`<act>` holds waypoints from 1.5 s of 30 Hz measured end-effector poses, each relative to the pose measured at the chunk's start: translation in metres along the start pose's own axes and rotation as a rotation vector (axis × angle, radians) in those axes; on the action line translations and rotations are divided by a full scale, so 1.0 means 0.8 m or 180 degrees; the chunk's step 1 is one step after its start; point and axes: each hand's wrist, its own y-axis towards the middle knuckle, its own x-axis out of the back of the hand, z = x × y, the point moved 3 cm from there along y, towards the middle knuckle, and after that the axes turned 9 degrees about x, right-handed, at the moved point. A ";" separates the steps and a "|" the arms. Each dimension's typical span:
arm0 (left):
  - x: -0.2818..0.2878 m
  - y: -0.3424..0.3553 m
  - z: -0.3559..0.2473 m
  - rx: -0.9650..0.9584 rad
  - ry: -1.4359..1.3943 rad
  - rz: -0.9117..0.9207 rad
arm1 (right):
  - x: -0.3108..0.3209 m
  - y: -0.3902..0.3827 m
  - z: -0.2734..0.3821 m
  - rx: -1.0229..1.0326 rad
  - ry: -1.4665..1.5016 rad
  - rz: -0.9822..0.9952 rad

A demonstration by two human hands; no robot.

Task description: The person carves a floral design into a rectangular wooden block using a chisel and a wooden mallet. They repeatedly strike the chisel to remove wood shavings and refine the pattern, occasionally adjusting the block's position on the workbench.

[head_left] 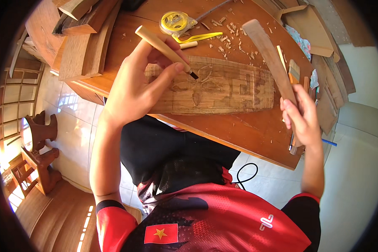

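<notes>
Left hand (pixel 140 86) pinches the chisel (pixel 161 47); whether its edge touches the carved board (pixel 227 94), I cannot tell. Board lies below and rightward, lengthwise left-to-right, on the table (pixel 227 130). Right hand (pixel 303 115), farther, grasps the stick (pixel 269 56) beyond the right end.

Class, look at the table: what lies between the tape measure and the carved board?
In the head view, a yellow strap lies beside the tape measure; nearer the carved board is a pale wooden stick, partly hidden by the left hand.
</notes>
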 end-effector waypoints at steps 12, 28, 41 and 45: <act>-0.032 0.000 0.007 0.0199 0.0028 -0.0068 | -0.050 -0.034 -0.067 -0.0016 0.1093 -0.0539; -0.040 0.016 0.011 -0.0169 0.0114 -0.0062 | -0.057 -0.033 -0.067 -0.0029 0.1080 -0.0508; -0.045 0.003 0.014 -0.0078 0.0107 -0.0199 | -0.061 -0.031 -0.066 0.0029 0.1099 -0.0417; -0.045 0.005 0.019 -0.0073 0.0039 -0.0234 | -0.062 -0.031 -0.067 0.0030 0.1087 -0.0408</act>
